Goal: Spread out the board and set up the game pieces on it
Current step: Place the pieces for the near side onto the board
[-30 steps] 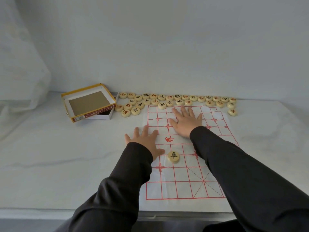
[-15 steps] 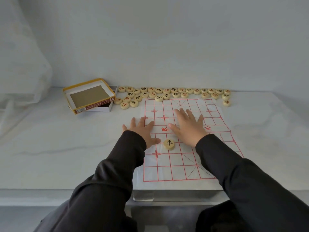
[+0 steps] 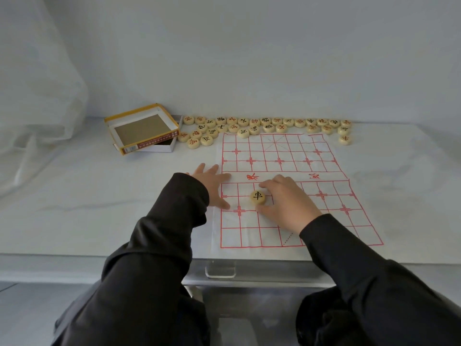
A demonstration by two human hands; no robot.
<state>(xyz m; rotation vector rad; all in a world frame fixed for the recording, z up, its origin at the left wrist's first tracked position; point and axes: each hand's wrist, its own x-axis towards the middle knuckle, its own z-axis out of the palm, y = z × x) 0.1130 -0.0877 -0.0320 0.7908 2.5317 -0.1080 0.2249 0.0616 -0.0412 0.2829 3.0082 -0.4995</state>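
We see the board [image 3: 287,186] lying on the worktop [image 3: 99,201], one piece [image 3: 258,197] on its near half. Behind the board runs the row of pieces [image 3: 264,124]; the open box [image 3: 144,129] sits behind and left.

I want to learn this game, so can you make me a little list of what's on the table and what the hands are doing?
board: paper sheet spread flat
piece on board: one disc
other pieces: row behind the board
box: open, back left
left hand: flat on board's left edge
right hand: fingers around the disc

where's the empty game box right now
The box sits open at the table's far left, beyond the left hand, beside the loose pieces.
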